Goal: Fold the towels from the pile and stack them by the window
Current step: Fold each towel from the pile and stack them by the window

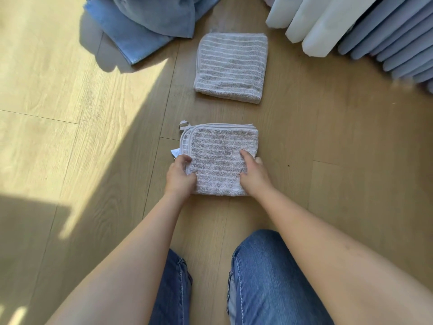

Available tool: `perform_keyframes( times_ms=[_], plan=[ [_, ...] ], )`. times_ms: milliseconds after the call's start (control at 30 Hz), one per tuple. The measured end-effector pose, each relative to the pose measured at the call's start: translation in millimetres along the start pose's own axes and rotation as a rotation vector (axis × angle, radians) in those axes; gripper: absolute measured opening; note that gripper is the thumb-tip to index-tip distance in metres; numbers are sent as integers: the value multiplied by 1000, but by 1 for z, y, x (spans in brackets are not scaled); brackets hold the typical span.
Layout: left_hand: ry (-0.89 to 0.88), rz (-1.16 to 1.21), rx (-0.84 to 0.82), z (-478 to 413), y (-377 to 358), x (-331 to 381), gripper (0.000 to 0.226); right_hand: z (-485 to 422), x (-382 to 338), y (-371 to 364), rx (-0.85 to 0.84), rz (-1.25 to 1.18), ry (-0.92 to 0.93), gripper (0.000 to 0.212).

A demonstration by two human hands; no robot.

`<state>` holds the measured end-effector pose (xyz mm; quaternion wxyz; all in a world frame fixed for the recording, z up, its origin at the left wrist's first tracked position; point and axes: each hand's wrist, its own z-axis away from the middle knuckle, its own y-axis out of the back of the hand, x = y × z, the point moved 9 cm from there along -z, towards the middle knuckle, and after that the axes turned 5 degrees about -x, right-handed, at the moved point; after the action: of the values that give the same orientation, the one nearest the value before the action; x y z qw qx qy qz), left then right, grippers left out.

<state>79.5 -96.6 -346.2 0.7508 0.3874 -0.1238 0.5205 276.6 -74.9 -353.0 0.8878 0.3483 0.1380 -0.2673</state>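
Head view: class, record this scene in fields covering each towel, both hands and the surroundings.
near towel: striped, folded square, on the floor
far towel: striped, folded, lying apart beyond it
left hand: grips near towel's left edge
right hand: grips its right edge
blue pile: bunched cloth, top left
curtain: top right
stacking: not yet done

Kneeling on the wood floor (70,113), the person grips a folded striped towel (222,151) by its sides, left hand (180,174) and right hand (254,175). A second folded towel (230,66) lies beyond, between the blue pile (145,24) and the curtain (351,26).
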Motion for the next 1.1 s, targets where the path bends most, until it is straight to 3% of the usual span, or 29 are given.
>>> perform_keyframes(
  times_ms=[133,467,1100],
  plan=[
    [-13,-102,16,1,1,1,28,3,-1,-1,-9,28,8,66],
    [-186,-276,54,8,3,23,29,15,-19,12,98,179,104,72],
    [-300,-328,134,-7,8,57,28,-3,-30,37,191,239,183,74]
  ],
)
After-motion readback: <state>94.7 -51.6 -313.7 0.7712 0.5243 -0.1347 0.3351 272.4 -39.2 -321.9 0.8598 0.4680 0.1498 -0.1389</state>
